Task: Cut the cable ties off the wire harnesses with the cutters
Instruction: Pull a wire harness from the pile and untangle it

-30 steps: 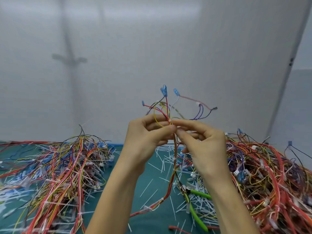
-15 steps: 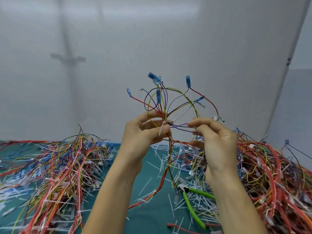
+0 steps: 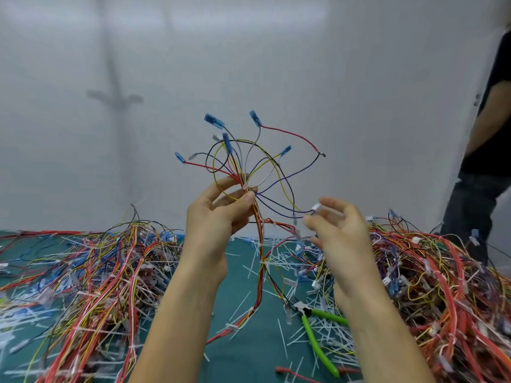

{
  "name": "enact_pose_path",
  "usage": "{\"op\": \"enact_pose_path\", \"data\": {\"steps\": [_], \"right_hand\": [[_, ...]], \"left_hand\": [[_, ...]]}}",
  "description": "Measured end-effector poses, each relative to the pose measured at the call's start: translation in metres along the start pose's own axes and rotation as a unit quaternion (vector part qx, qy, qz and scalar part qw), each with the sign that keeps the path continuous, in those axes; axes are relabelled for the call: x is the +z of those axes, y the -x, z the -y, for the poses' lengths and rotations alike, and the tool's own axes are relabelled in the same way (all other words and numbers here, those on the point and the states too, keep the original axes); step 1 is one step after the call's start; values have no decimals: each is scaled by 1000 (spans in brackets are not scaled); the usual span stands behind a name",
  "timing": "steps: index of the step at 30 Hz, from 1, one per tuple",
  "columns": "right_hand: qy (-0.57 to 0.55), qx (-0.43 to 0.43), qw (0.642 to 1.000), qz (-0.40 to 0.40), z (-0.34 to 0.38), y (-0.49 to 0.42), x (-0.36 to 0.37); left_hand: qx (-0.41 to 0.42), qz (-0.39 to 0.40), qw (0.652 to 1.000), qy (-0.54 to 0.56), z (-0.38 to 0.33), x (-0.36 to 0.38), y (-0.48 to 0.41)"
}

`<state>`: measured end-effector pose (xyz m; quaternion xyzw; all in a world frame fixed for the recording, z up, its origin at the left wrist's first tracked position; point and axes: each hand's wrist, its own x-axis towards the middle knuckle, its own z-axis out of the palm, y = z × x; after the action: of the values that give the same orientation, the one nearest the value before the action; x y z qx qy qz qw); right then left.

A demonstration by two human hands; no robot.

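- Wire harness [image 3: 259, 239]: thin plastic-coated strands in red, yellow, blue, black and white, raised above the middle of the table [image 3: 249, 352]. The strands fan out in loose loops tipped with flat blue terminal sleeves [image 3: 214, 120]. Its bundled trunk hangs down to the teal surface, cinched by white cable ties [image 3: 265, 262].
- Cutters [image 3: 317, 341]: glossy green handles, lying on the table near right among snipped white tie strips [image 3: 279, 261].
- Tangled harness heaps sit at left [image 3: 91, 277] and right [image 3: 442, 286].
- Left hand [image 3: 218, 214]: raised, palm toward the camera, thumb and fingers pinching the harness where the strands spread.
- Right hand [image 3: 340, 233]: raised beside it, fingers loosely curled and blurred. A white connector [image 3: 316, 209] sits at its fingertips, and I cannot tell if they grasp it.
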<state>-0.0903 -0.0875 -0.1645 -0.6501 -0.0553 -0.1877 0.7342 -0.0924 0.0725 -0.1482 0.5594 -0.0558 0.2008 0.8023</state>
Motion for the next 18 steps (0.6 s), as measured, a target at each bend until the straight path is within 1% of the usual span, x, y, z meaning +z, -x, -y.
{"op": "enact_pose_path", "data": {"steps": [2, 5, 7, 10, 12, 15, 17, 18], "right_hand": [[33, 20, 998, 58, -3, 0, 5], [109, 20, 980, 168, -6, 4, 10], [129, -11, 972, 197, -5, 6, 9], [111, -37, 967, 226, -4, 6, 5], [98, -47, 967, 231, -3, 6, 4], [78, -51, 975, 200, -4, 6, 4], [82, -62, 979, 175, -7, 5, 5], [93, -70, 980, 162, -7, 4, 6]], "left_hand": [[-9, 18, 1000, 11, 0, 2, 1], [-16, 29, 999, 28, 1, 5, 2], [-24, 34, 998, 43, 1, 7, 3], [-39, 51, 995, 76, 2, 9, 3], [-43, 68, 993, 87, 2, 10, 3], [-35, 84, 994, 67, 2, 9, 4], [-19, 74, 997, 24, 1, 7, 4], [-7, 63, 998, -18, 1, 6, 3]]}}
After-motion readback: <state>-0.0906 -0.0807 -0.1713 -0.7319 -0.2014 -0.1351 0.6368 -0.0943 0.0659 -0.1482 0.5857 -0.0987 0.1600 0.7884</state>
